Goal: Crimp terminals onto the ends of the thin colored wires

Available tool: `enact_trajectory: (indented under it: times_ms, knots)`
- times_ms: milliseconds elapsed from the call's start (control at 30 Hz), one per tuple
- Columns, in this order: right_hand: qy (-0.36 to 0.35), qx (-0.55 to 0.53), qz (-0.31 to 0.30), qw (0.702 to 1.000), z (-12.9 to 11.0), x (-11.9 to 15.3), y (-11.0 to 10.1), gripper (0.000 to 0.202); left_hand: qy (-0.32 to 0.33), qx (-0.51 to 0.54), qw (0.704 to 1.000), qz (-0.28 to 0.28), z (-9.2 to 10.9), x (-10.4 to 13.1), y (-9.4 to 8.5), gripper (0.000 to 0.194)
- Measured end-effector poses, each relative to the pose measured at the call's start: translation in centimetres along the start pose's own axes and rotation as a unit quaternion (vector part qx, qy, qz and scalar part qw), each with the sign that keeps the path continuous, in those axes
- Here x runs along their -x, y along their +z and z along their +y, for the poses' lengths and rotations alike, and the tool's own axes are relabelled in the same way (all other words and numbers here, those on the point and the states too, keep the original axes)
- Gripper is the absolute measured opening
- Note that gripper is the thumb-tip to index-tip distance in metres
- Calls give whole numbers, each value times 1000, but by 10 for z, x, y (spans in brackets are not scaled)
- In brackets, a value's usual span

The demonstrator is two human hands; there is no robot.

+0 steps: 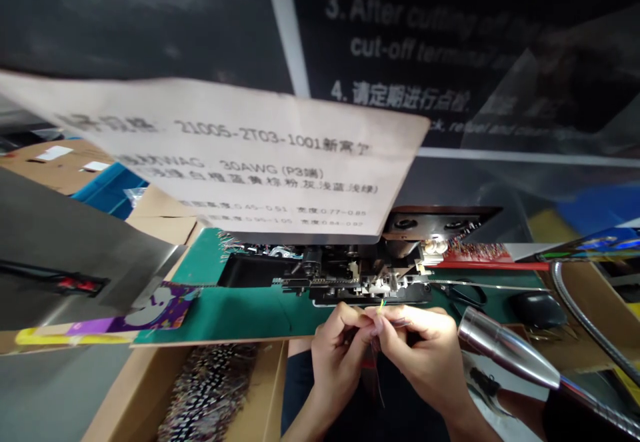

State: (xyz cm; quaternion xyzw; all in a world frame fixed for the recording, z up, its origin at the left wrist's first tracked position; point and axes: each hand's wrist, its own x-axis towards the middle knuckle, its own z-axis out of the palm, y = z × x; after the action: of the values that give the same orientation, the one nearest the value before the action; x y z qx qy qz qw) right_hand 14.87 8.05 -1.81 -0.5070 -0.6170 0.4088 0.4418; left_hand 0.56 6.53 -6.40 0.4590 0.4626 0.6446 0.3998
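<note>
Thin coloured wires [383, 305] stick up between the fingertips of both hands, with a yellow-green end showing. My left hand [340, 349] pinches them from the left side. From the right, my right hand [425, 345] holds the same wires between thumb and forefinger, the two hands touching. Darker strands hang below the fingers over the lap. Just beyond the fingertips stands the metal head of a machine [385, 282], with a strip of small terminals running in from the left.
A cardboard box [285, 389] with many bundled wires [207, 389] stands lower left. A metal lamp [507, 345] reaches in at right, near black scissors [465, 294] and a black mouse [537, 310]. A paper label [280, 162] hangs on the machine above the green mat [240, 315].
</note>
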Motion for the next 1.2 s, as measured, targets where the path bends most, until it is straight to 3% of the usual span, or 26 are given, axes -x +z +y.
enact_trajectory:
  times_ms: [100,467,567,800,1000,1200]
  knots:
    - [-4,-2,15,1000,1,0,0,24,-8,47,999,10,1,0,4,29]
    - [27,-75,-50,996,-3,-7,-3,32,-142,175,974,-13,-6,6,9,39]
    - [36,-78,-55,995,-3,-8,-3,46,-145,201,968,-28,-7,7,10,40]
    - [95,-141,-15,985,6,-6,5,33,-140,172,975,-15,-11,10,12,41]
    - [38,-105,31,993,8,-2,10,29,-147,139,979,1,-8,14,11,33]
    - [100,-149,25,983,13,-1,12,35,-131,128,983,19,-3,15,14,30]
